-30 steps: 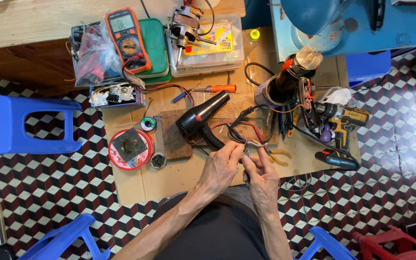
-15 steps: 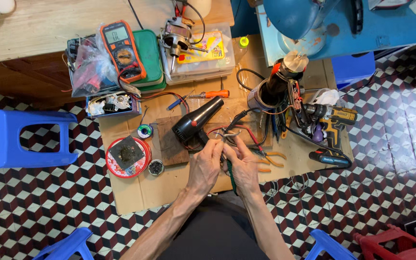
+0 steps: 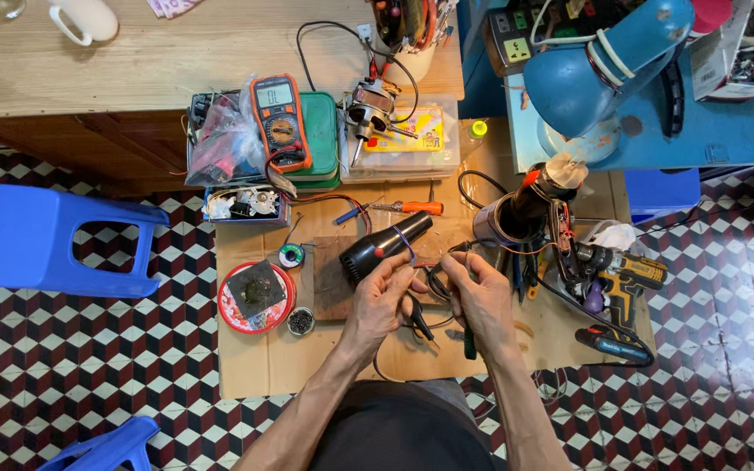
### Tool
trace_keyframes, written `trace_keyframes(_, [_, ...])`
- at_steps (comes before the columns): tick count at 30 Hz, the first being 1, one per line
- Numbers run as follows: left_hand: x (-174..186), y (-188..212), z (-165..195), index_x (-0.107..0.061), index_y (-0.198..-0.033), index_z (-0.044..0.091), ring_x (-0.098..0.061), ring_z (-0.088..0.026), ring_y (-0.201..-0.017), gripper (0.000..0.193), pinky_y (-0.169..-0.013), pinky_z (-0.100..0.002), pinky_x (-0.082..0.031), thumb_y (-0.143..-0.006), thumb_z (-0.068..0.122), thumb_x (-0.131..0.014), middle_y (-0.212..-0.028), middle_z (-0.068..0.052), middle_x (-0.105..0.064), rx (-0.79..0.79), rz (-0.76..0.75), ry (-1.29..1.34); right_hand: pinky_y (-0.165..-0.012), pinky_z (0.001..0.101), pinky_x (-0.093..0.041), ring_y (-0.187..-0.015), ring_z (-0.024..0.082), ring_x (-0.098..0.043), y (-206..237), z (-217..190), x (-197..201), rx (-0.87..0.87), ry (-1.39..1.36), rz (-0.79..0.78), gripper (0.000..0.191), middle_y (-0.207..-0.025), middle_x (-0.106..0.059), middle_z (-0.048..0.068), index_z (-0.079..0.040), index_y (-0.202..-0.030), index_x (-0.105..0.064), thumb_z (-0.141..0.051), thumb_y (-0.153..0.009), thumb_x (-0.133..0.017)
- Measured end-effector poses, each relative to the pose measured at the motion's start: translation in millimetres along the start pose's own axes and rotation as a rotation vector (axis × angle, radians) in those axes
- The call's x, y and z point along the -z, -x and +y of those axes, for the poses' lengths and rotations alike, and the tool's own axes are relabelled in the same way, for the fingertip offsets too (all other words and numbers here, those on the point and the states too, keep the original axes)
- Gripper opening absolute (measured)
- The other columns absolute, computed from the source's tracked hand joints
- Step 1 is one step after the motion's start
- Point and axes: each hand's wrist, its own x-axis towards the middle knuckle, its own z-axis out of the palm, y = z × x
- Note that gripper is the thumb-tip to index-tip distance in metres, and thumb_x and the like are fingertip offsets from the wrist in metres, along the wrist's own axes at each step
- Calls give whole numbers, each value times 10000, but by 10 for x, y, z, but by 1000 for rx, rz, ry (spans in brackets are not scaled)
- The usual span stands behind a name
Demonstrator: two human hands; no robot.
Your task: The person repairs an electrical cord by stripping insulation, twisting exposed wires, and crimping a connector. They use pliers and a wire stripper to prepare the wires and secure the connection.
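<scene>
Black plastic hair dryer (image 3: 383, 249) lies at twelve o'clock of both hands, left hand (image 3: 383, 295) and right hand (image 3: 480, 295) each pinching its thin wires (image 3: 434, 277), which look limp and fragile, best gripped near their ends.

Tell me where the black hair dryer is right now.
In the head view, the black hair dryer lies mid-table on a wooden board, just above the left hand, with the orange-handled screwdriver beyond it and the red round tin to its left.
</scene>
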Motion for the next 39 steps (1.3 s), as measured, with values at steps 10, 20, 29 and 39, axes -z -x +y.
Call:
trace_keyframes(10, [-185, 120, 97, -659, -1341, 29, -516, -29, -606, 372, -520, -206, -436, -1049, 252, -605, -766, -11, -676, -187, -16, -465, -593, 188, -473, -680, 28, -570, -76, -189, -73, 512, 416, 48, 275, -808, -637, -18, 9, -1080, -700, -206, -924, -769])
trace_keyframes(20, [26, -68, 481, -611, -1161, 67, -539, -34, -684, 215, -585, -189, -408, -1006, 208, -656, -845, -5, -638, -20, -112, -112, -392, 208, -369, -533, 57, -526, -232, 8, -145, -42, -698, -184, 124, -744, -652, 24, -18, -962, -694, -137, -933, -714])
trace_keyframes(29, [74, -90, 203, -596, -1106, 80, -456, -58, -571, 165, -515, -216, -353, -1025, 224, -601, -851, -20, -641, 183, 28, 377, -576, 204, -451, -647, 16, -530, -17, 371, -418, 185, -273, 31, 189, -732, -649, -40, -33, -926, -678, -216, -969, -699])
trace_keyframes(39, [47, -13, 91, -629, -1021, 80, -339, -21, -479, 228, -430, -198, -243, -1022, 306, -595, -614, 54, -480, 118, -2, -123, -430, 203, -359, -528, 52, -503, -14, 417, -272, -117, -662, -42, 235, -693, -598, -8, -58, -862, -647, -259, -976, -690])
